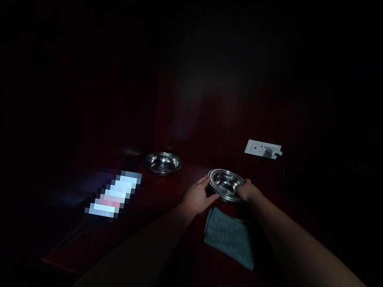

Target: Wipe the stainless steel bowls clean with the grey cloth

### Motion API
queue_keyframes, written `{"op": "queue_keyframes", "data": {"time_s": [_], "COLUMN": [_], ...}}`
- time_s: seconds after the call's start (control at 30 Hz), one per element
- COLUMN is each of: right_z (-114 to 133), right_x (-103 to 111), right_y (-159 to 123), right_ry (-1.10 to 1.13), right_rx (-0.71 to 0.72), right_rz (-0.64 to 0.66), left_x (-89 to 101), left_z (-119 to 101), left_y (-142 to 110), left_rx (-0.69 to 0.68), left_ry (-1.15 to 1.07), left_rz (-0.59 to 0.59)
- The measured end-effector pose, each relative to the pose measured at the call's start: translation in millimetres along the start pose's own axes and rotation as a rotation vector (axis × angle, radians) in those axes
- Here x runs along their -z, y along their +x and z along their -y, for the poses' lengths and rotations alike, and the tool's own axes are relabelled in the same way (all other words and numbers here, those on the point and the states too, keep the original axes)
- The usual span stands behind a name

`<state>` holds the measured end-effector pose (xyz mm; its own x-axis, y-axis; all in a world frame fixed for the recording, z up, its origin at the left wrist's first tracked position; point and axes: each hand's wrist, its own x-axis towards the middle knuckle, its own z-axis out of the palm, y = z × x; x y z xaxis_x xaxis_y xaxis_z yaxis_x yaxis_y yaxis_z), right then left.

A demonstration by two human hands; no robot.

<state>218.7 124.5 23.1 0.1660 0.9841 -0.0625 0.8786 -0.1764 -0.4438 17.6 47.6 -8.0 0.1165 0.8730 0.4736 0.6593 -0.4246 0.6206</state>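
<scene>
A stack of shiny steel dishes (226, 182), with several rims nested together, sits on the dark red tabletop. My left hand (197, 198) holds its left edge, the fingers along the outer rim and the thumb toward the near side. On the opposite edge, my right hand (247, 191) grips the rim; part of its fingers is hidden. A separate steel dish (162, 171) rests to the left, apart from both hands. Just in front of the stack lies a folded grey-green cloth (230, 237), below and between my forearms.
A bright, pixelated phone-like screen (116, 195) is at the left, with a thin cable (72, 235) running from it toward the table's edge (60, 266). A white wall socket (259, 148) with a plug is behind the stack. Darkness hides the surroundings.
</scene>
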Motion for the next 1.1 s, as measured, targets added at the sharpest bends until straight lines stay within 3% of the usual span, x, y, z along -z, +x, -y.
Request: {"op": "queue_keyframes", "data": {"time_s": [0.4, 0.67, 1.1], "right_z": [-3, -8, -20], "right_x": [-3, -4, 0], "right_y": [3, 9, 29], "right_ry": [-0.057, 0.016, 0.078], "right_rx": [0.107, 0.093, 0.106], "right_rz": [-0.015, -0.044, -0.045], "left_x": [-8.6, -13.0, -19.6], "left_z": [10, 4, 3], "left_y": [3, 13, 28], "left_rx": [0.046, 0.042, -0.009], "left_ry": [-0.091, 0.062, 0.146], "left_rz": [0.002, 0.087, 0.110]}}
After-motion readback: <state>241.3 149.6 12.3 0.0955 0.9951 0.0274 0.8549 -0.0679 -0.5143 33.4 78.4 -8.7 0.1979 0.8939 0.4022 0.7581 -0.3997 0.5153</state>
